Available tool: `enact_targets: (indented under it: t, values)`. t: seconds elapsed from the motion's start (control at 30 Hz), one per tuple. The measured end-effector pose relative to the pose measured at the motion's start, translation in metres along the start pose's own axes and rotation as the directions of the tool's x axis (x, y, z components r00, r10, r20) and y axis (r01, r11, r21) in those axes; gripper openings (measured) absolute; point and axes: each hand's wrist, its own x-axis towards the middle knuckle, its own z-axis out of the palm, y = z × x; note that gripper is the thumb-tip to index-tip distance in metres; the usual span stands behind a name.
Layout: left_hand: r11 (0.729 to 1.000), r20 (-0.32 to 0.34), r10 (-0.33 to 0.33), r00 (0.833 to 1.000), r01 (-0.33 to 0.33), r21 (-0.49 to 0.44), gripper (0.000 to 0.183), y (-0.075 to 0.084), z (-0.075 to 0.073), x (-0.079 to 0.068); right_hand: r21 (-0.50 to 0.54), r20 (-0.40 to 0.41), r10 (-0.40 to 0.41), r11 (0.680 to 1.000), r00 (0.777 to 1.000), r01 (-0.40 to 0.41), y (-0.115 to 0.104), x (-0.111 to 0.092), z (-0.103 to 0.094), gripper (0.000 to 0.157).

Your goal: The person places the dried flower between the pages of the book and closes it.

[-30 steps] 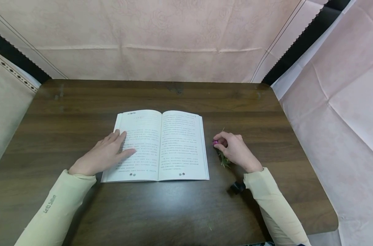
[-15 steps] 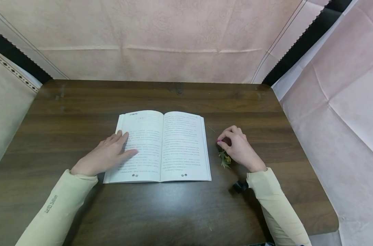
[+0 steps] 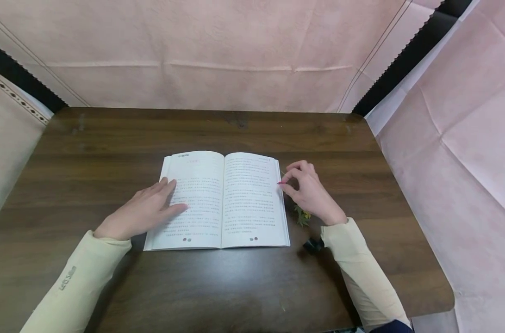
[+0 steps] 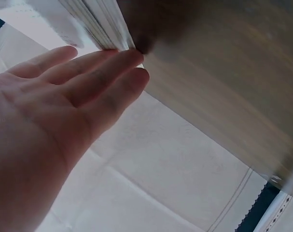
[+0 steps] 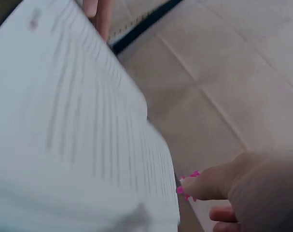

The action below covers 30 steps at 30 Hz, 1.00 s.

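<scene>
An open book (image 3: 252, 208) with printed pages lies on the brown table. My left hand (image 3: 140, 210) rests on its left page with fingers stretched out. In the left wrist view the left fingers (image 4: 107, 79) reach along the book's page edges (image 4: 100, 24). At the right page's outer edge, my right hand (image 3: 306, 189) pinches a small bright pink flower (image 5: 188, 187) between thumb and forefinger. Most of its stem is hidden. A green sprig with yellow blossom (image 3: 303, 215) lies on the table just below the right hand, partly covered by it.
The wooden table (image 3: 219, 296) stretches around the book on all sides. A black wrist device (image 3: 313, 246) sits by the right cuff. Pale pink cloth (image 3: 219, 55) hangs beyond the table's far edge and along the right side.
My right hand lifted the pink flower from beside the sprig and moved it left to the book's right edge. The book and left hand have shifted slightly right.
</scene>
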Motion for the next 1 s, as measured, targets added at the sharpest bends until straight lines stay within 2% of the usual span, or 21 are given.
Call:
enact_targets:
  t: [0.13,0.23,0.4,0.6,0.83,1.0]
  values:
    - [1.000,-0.004,-0.004,1.000,0.004,-0.014,0.093,-0.003,-0.003,-0.004,0.041,0.042,-0.090,0.995,0.995,0.088,-0.030,0.018,0.008,0.006]
    - [1.000,-0.009,-0.007,1.000,0.007,-0.024,0.093,-0.005,-0.002,-0.005,0.067,0.075,-0.181,0.982,0.981,0.176,-0.053,0.031,0.015,0.006]
    - [0.999,-0.007,-0.001,1.000,0.001,-0.037,0.091,-0.006,0.000,-0.006,0.036,0.107,-0.271,0.962,0.957,0.269,-0.081,0.041,0.024,0.004]
    - [1.000,-0.017,0.005,1.000,-0.006,-0.030,0.091,-0.007,0.000,-0.007,0.030,0.127,-0.283,0.959,0.951,0.281,-0.095,0.046,0.031,0.004]
    - [0.999,-0.006,-0.002,1.000,0.001,-0.036,0.093,-0.010,-0.001,-0.009,0.038,0.198,-0.275,0.961,0.941,0.273,-0.105,0.049,0.040,0.007]
    - [0.999,0.005,-0.008,1.000,0.008,-0.046,0.095,-0.011,0.000,-0.009,0.093,0.247,-0.287,0.958,0.926,0.272,-0.115,0.051,0.046,0.008]
